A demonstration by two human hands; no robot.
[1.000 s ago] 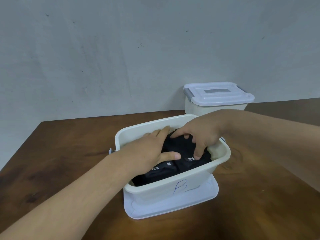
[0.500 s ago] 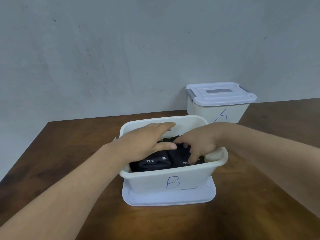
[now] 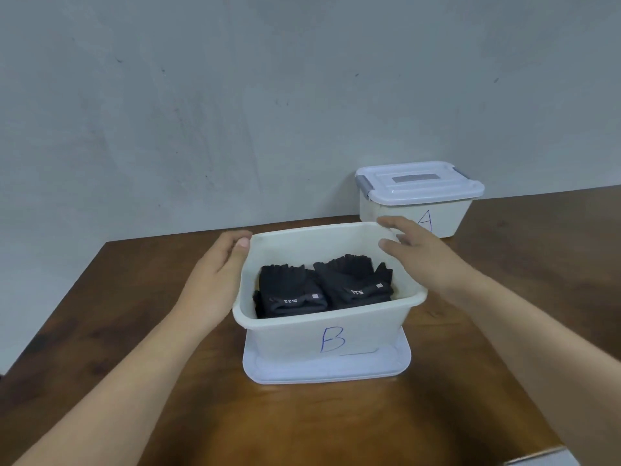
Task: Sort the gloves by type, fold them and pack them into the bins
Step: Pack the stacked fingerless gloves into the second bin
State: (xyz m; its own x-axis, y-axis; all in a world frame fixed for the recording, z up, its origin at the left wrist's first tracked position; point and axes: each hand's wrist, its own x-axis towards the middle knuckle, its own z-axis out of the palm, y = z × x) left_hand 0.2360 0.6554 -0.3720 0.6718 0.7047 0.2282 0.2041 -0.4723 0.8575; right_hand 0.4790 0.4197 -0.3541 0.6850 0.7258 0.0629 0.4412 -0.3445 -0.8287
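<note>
Wooden table (image 3: 134, 331) holds bin B (image 3: 295, 341), black gloves (image 3: 292, 292) inside.

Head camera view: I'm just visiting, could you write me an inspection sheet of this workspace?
Surface: brown wooden table.
Job's things: open bin B stands on a white lid, black gloves folded inside; bin A behind it, closed.
Clutter: nothing seen.
Grippers (hands): left hand at bin B's left rim, right hand at its far right corner; both open, holding nothing.
Cables: nothing seen.
Surroundings: grey wall behind the table.
</note>
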